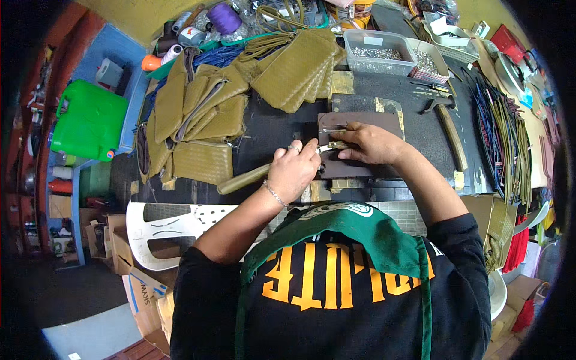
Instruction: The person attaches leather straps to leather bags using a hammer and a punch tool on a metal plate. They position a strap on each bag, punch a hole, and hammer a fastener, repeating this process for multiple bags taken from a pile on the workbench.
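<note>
A narrow olive strap-like piece (245,180) slants across the near side of the work table. My left hand (294,171) is closed round it, its fingertips pinched near a small metallic bit. Over a dark brown board (360,120), my right hand (371,144) has its thumb and fingers closed at the strap's far end, where a pale thin part shows between both hands. The fingers partly cover that end, so its exact shape is hidden. A slim metal tool or pin (333,128) lies by the right fingertips on the board.
Olive woven pouches (201,105) are piled at the left, with more pouches (297,69) behind. A hammer (450,132) lies to the right, near a bundle of straps (501,138). A clear bin of metal fittings (380,55) stands at the back. A white chair (141,234) is near the front edge.
</note>
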A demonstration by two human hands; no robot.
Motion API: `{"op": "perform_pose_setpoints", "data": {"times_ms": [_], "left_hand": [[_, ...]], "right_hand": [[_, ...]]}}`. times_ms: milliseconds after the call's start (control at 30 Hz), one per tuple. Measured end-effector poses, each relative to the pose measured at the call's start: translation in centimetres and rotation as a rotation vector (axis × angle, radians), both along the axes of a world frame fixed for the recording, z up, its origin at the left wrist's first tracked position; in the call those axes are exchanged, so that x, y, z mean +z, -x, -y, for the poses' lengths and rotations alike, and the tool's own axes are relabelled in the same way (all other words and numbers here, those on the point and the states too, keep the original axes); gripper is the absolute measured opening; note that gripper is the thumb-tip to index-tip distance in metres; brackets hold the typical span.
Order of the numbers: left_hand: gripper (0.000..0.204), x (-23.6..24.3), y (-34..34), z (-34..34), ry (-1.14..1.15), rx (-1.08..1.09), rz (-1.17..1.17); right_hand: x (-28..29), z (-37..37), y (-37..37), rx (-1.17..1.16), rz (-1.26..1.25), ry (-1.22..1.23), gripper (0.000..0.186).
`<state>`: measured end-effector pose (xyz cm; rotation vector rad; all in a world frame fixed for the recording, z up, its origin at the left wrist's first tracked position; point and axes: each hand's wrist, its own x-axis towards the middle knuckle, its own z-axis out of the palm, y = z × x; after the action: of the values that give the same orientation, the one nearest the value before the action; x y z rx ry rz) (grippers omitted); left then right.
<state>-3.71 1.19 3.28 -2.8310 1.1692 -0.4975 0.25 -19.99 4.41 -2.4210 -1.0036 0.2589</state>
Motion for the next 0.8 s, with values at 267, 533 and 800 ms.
{"op": "perform_pose_setpoints", "data": {"times_ms": [267, 533, 800], "left_hand": [[0.011, -0.2, -0.2, -0.1, -0.021, -0.011, 0.023], [0.010, -0.2, -2.1, -0.9, -0.118, -0.110, 0.067], [0.020, 0.6, -2.8, -0.9, 0.254, -0.125, -0.280]], "right_hand": [[-0.9, 0.4, -0.3, 0.023, -0.056, -0.100, 0.032], [-1.2, 0.0, -0.4, 0.019, -0.086, 0.052, 0.030], [-1.1, -0.2, -0.2, -0.042, -0.108, 0.017, 0.029]]}}
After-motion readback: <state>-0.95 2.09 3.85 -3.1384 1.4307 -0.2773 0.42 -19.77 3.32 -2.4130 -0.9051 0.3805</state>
